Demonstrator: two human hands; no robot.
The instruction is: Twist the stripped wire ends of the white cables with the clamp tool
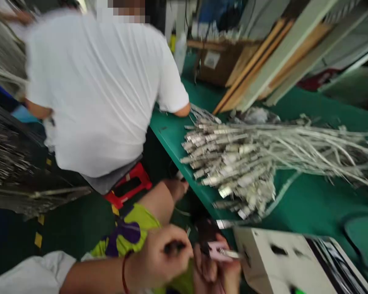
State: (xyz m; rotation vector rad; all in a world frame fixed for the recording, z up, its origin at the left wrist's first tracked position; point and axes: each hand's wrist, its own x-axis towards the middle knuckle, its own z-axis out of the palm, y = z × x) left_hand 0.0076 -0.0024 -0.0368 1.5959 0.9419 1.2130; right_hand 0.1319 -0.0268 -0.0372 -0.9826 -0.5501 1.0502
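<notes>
My left hand (162, 257), with a red cord at the wrist, is curled closed in the lower middle. A dark patch shows inside the curl, and I cannot make out what, if anything, it grips. Close by on its right, my right hand (230, 271) is closed around a small pink and silver piece (219, 251). That piece has a pale pink body, a dark end toward my left hand and a metal end pointing right. Its exact kind is blurred. The two hands are close together over my lap, beside the table's edge.
A large bundle of pale cables (242, 159) with connector ends lies on the green table (319, 196). A beige machine (279, 261) stands at the lower right. A co-worker in a white shirt (101, 90) sits ahead on a red stool (131, 185). Wooden boards (254, 65) lean behind.
</notes>
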